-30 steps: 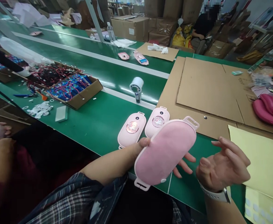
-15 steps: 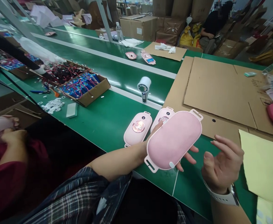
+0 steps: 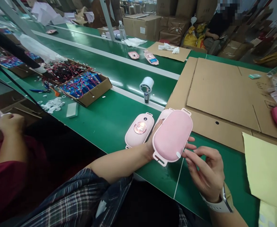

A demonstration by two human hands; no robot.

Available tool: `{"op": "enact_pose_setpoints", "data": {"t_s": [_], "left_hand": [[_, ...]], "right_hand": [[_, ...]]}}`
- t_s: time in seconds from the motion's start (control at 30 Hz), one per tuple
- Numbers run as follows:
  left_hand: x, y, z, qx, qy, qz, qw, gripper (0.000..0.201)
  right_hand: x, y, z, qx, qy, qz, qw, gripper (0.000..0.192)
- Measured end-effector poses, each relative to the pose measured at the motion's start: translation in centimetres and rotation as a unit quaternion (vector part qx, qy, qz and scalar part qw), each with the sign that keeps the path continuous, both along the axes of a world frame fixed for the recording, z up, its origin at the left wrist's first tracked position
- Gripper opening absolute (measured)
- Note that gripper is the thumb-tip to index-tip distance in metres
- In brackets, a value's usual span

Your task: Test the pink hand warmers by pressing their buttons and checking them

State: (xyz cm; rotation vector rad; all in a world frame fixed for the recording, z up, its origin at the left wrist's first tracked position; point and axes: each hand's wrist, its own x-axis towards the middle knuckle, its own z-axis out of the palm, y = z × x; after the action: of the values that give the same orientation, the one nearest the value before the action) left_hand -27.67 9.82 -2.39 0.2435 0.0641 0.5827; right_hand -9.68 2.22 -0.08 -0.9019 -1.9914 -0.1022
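Observation:
My left hand (image 3: 150, 145) is closed around a pink oval belt-type device (image 3: 173, 135) from behind, its smooth padded side towards me and slotted loops at both ends. The left fingertips show past its right edge. A small white tab (image 3: 178, 154) sticks out at the device's lower right edge. Just right of that tab, my right hand (image 3: 207, 173) has its thumb and index fingertips slightly apart, with nothing visible between them. Another pink oval device (image 3: 135, 138), with a shiny round window and a dark button, lies left on the green bench. A further one (image 3: 163, 115) is partly hidden behind the held device.
A white handheld fan-like device (image 3: 146, 86) stands ahead. Cardboard sheets (image 3: 230, 97) and yellow paper (image 3: 266, 170) lie right. A box of blue wired battery packs (image 3: 81, 85) sits left, near white rings (image 3: 54, 104). At far left, a co-worker's hand (image 3: 10, 123) holds a similar pink device.
My right hand has moved left to the held device's white tab, its fingers drawing closer together. The held device has shifted slightly up and turned more upright. The co-worker's hands have moved.

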Motion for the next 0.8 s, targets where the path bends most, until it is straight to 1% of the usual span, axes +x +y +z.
{"op": "enact_pose_setpoints", "data": {"t_s": [0.13, 0.23, 0.37, 0.47, 0.53, 0.6, 0.7, 0.8], "left_hand": [[0.0, -0.2, 0.2, -0.002, -0.005, -0.008, 1.000, 0.085], [0.0, -0.8, 0.5, -0.005, -0.008, 0.008, 1.000, 0.083], [0.0, -1.5, 0.5, -0.010, 0.013, 0.032, 0.999, 0.085], [-0.1, -1.5, 0.5, -0.009, 0.036, 0.044, 0.998, 0.087], [-0.2, -1.4, 0.7, -0.003, 0.047, 0.059, 0.997, 0.084], [-0.4, -1.2, 1.0, 0.007, 0.042, 0.066, 0.997, 0.082], [-0.6, -1.0, 1.6, 0.024, 0.025, 0.039, 0.999, 0.084], [-0.7, -0.9, 2.1, 0.033, 0.038, 0.025, 0.998, 0.088]], "right_hand": [[-0.2, -0.2, 0.2, 0.013, -0.017, -0.003, 1.000, 0.025], [-0.7, -0.3, 0.4, 0.023, -0.038, -0.007, 0.999, 0.023], [-1.1, -0.3, 0.5, 0.018, -0.050, -0.003, 0.999, 0.031], [-1.0, -0.1, 0.3, 0.011, -0.045, -0.002, 0.999, 0.030], [-0.7, 0.0, 0.0, 0.000, -0.029, -0.004, 1.000, 0.028], [-0.2, 0.2, -0.3, -0.008, -0.004, -0.018, 1.000, 0.034], [0.3, 0.6, -0.9, -0.007, 0.027, -0.046, 0.999, 0.044], [0.5, 0.8, -1.3, -0.010, 0.031, -0.053, 0.998, 0.045]]}}
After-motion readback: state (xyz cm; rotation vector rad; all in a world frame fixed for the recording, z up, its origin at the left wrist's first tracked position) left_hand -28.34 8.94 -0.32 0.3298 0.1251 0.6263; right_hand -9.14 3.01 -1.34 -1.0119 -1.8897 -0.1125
